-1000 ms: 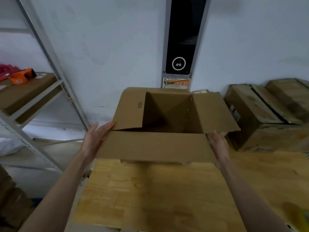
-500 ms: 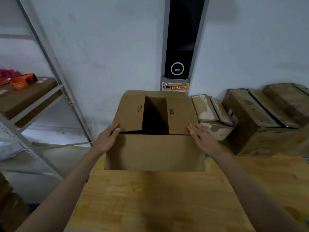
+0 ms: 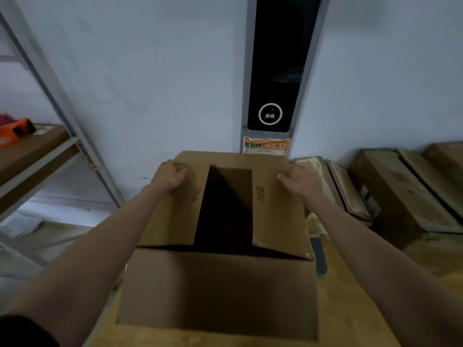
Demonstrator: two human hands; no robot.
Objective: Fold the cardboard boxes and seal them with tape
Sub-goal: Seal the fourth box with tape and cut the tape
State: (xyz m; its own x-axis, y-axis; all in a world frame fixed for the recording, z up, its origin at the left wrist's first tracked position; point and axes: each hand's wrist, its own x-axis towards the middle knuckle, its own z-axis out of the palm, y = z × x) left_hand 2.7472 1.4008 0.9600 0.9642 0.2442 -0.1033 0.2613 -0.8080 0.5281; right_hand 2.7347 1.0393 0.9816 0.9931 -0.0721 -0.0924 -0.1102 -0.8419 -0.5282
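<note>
An open cardboard box stands on the wooden table right in front of me. Its two side flaps, printed 38A and 38B, are folded inward over the dark opening. The near flap hangs down the front and the far flap leans in at the back. My left hand grips the far left corner with curled fingers. My right hand rests on the far right corner of flap 38B, its fingers fairly straight.
Worn cardboard boxes are stacked along the wall to the right. A metal shelf at the left carries an orange tape dispenser. A dark slim object lies on the table beside the box. A black panel hangs on the wall behind.
The right side flap has been folded in. Both hands have moved from the box's near corners to its far corners, and the view has come closer over the box.
</note>
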